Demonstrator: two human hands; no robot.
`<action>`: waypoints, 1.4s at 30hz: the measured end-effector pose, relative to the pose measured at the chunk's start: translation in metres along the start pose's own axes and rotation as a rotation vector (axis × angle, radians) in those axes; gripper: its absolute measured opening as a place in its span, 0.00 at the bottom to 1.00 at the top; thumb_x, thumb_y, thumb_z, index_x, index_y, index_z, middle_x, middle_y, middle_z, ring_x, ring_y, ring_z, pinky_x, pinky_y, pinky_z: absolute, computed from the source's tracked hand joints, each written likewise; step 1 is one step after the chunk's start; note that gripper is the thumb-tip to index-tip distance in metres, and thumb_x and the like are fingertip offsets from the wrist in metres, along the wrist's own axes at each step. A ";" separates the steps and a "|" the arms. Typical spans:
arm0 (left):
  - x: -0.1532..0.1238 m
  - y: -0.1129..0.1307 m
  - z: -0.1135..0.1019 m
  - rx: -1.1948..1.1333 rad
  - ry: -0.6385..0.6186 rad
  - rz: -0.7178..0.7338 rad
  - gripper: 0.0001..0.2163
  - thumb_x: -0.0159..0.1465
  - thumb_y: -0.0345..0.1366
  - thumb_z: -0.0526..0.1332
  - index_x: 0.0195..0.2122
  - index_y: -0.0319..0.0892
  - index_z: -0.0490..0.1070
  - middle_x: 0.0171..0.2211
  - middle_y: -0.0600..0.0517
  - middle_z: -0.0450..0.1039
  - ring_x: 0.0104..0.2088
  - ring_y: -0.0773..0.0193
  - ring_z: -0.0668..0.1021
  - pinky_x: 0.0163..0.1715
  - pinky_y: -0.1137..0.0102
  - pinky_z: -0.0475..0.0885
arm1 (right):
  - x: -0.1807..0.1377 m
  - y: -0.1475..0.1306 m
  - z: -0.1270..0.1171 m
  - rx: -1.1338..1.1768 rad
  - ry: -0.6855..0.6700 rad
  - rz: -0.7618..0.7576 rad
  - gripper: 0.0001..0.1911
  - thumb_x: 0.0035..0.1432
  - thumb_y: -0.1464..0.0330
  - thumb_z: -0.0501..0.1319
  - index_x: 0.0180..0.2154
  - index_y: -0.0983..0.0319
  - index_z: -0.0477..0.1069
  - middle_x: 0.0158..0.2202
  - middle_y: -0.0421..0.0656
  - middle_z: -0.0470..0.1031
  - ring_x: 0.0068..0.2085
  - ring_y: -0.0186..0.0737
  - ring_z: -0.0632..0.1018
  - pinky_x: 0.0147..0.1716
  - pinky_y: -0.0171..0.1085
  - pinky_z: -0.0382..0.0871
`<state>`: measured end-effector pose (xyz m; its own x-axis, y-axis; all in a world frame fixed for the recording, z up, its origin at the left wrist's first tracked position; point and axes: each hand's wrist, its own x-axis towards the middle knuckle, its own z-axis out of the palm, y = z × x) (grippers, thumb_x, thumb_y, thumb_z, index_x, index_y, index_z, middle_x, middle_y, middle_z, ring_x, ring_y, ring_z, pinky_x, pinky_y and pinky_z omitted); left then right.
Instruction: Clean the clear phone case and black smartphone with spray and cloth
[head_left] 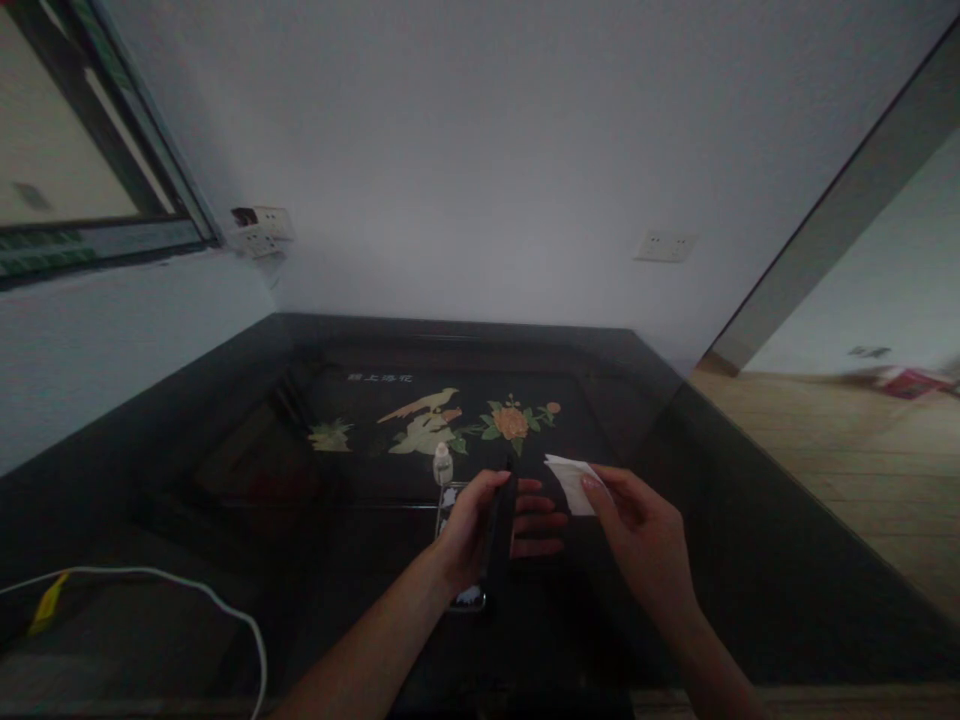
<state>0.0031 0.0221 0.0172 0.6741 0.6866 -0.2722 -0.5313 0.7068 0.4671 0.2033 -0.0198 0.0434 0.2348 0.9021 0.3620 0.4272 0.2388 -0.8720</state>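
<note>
Glossy black counter (772,560), far edge along the white wall (465,180). Right edge slants past wooden floor (840,480); broad dark stretch of top between that edge and the right hand (651,525). Left side: more dark top, white cable (187,580) looping across the near left, yellow tag (49,603) by it. Bird-and-flower picture (427,415) on the top, beyond the hands.

Black slab (501,525): thin, dark, seen nearly edge-on, tipped up over mid-counter in the left hand (469,515), thumb on one side, fingers stretched out behind it. Surface detail too dark to read. Right hand pinches a white sheet (574,485), folded, pointed corner toward the slab, apart from it; paper or cloth, can't tell. Patterned item (470,598) partly hidden under left hand, shiny rim, white marks. Small whitish bottle (442,468) at its far end.
</note>
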 end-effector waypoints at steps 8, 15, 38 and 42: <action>-0.006 -0.002 0.005 -0.001 -0.023 -0.011 0.17 0.62 0.47 0.60 0.41 0.39 0.77 0.38 0.43 0.82 0.46 0.49 0.82 0.48 0.57 0.76 | 0.005 -0.009 0.040 -0.095 -0.141 -0.201 0.14 0.67 0.69 0.58 0.50 0.57 0.79 0.52 0.45 0.82 0.53 0.46 0.82 0.57 0.47 0.75; -0.001 -0.002 0.001 -0.101 -0.143 0.095 0.23 0.64 0.48 0.58 0.51 0.34 0.75 0.54 0.37 0.77 0.61 0.42 0.73 0.61 0.52 0.67 | -0.040 -0.016 0.049 -0.070 -0.237 -0.339 0.17 0.65 0.76 0.59 0.51 0.55 0.77 0.54 0.44 0.81 0.55 0.44 0.81 0.58 0.45 0.75; -0.008 -0.005 0.000 -0.088 -0.044 0.034 0.14 0.64 0.43 0.60 0.37 0.36 0.78 0.31 0.44 0.81 0.41 0.51 0.84 0.48 0.60 0.76 | -0.006 -0.021 0.041 -0.128 -0.086 -0.336 0.14 0.66 0.73 0.58 0.49 0.57 0.79 0.55 0.45 0.80 0.55 0.46 0.81 0.57 0.47 0.77; -0.008 -0.004 0.005 -0.096 -0.120 0.090 0.17 0.65 0.43 0.59 0.45 0.34 0.78 0.42 0.40 0.82 0.50 0.47 0.81 0.55 0.57 0.73 | -0.022 -0.017 0.049 -0.136 -0.224 -0.373 0.18 0.65 0.76 0.59 0.52 0.55 0.77 0.55 0.43 0.80 0.55 0.45 0.81 0.57 0.45 0.76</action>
<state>0.0021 0.0133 0.0219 0.6749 0.7268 -0.1281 -0.6348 0.6602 0.4014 0.1479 -0.0257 0.0341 -0.1449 0.8225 0.5500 0.5610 0.5262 -0.6390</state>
